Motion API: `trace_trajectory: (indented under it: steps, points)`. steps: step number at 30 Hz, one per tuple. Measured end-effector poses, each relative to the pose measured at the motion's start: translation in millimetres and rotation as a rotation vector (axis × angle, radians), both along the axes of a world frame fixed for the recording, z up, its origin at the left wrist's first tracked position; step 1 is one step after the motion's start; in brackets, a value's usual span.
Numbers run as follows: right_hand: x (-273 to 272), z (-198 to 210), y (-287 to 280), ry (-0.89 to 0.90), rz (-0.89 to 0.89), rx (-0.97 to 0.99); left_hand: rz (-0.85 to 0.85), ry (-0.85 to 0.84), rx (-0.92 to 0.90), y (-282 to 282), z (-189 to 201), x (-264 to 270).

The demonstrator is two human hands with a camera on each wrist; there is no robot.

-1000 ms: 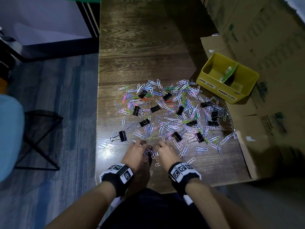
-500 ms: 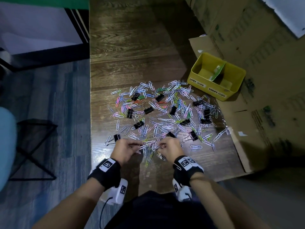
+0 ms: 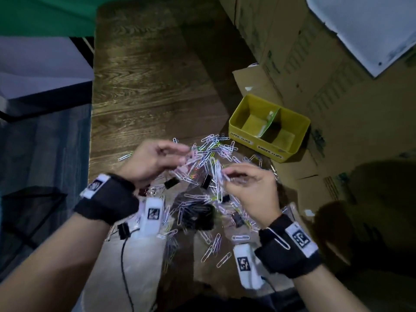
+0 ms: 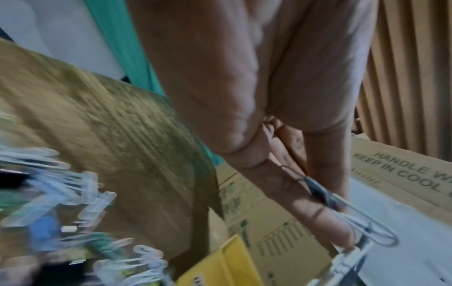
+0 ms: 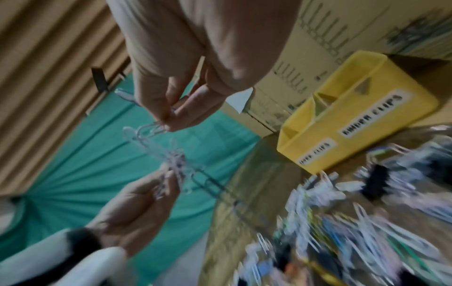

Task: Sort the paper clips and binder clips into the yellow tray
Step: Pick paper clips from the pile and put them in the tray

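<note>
holding a tangle of linked paper clips [image 3: 203,167] between them, the left hand [image 3: 153,162] and right hand [image 3: 252,188] each pinched an end with curled fingers, raised above the table [image 3: 144,86]. loose paper clips and black binder clips [image 3: 171,183] lay scattered below. the yellow tray [image 3: 238,131], split by a divider, sat near the pile's far right, beside cardboard boxes [image 3: 292,52].

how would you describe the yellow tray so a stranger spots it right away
Follow the wooden table to its right edge, against the cardboard boxes. The yellow tray sits just beyond the scattered clips, the only bright yellow container, split by a divider, with two white labels on its front.
</note>
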State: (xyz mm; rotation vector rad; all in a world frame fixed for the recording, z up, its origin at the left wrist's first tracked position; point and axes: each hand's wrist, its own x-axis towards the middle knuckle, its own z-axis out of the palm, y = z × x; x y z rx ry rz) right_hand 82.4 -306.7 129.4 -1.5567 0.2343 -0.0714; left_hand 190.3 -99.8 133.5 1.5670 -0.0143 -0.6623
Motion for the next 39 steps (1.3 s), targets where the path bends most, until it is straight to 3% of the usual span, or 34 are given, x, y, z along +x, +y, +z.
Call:
trace_trajectory:
  steps: [4,7,11,14,18,23,28,32,35,39]
  points:
    - [38,30,-35,-0.169,-0.089,0.029,-0.080,-0.005,-0.148,-81,12,61]
    - [74,38,-60,-0.245,-0.169,-0.001,-0.031,0.050,-0.174,-141,-1,97]
    - [118,36,-82,-0.209,-0.223,-0.047,0.035,0.055,0.000,-189,-40,123]
    - [145,19,-99,-0.135,-0.240,-0.097,-0.027,0.081,0.123,-199,-63,126]
    - [177,-12,-116,-0.019,-0.229,-0.146,-0.029,0.030,0.192,-192,-81,124]
    - [205,-59,-117,0.086,-0.315,-0.390,0.109,0.072,0.059,-163,-75,105]
    - [200,-84,-110,0.411,0.070,-0.773,0.141,0.044,0.096,-111,-84,76]
    - [182,-67,-100,0.202,0.280,-0.945,0.157,0.076,0.120,-70,-90,48]
    - [169,-63,-92,0.255,0.512,-1.150,0.143,0.085,0.162,-42,-97,23]
    - [163,-52,-94,0.272,0.453,-1.165,0.067,0.121,0.252,-10,-109,-11]
